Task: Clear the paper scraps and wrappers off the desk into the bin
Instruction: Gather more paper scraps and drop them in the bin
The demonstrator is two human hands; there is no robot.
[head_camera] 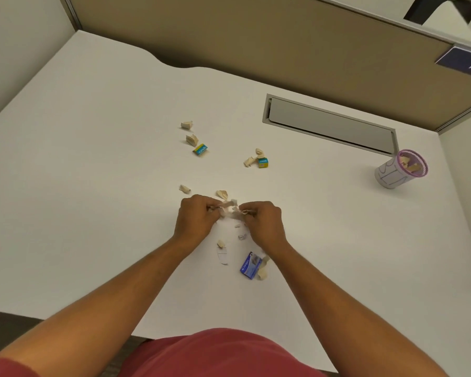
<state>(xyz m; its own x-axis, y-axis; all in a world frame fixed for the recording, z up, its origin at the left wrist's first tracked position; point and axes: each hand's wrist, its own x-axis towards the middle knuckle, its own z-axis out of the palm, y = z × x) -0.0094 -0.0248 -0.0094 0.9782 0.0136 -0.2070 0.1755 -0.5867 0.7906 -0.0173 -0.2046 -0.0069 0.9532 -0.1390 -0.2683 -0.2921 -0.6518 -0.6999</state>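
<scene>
Beige paper scraps lie scattered on the white desk point(93, 159). My left hand point(195, 219) and my right hand point(261, 221) sit side by side at the desk's middle, both closed on a small cluster of scraps point(230, 206) between them. Loose scraps lie at the back point(186, 125), beside a teal and yellow wrapper point(200, 150), and next to a second teal wrapper point(263, 162). A blue wrapper point(250, 265) rests near my right wrist with a white scrap point(222, 257) beside it. The small bin point(400, 170), white with a purple rim, stands at the right and holds several scraps.
A grey cable flap point(329, 123) is set into the desk behind the bin. A tan partition point(256, 36) closes off the back, with white walls at both sides. The desk's front edge runs just above my red shirt point(215, 355).
</scene>
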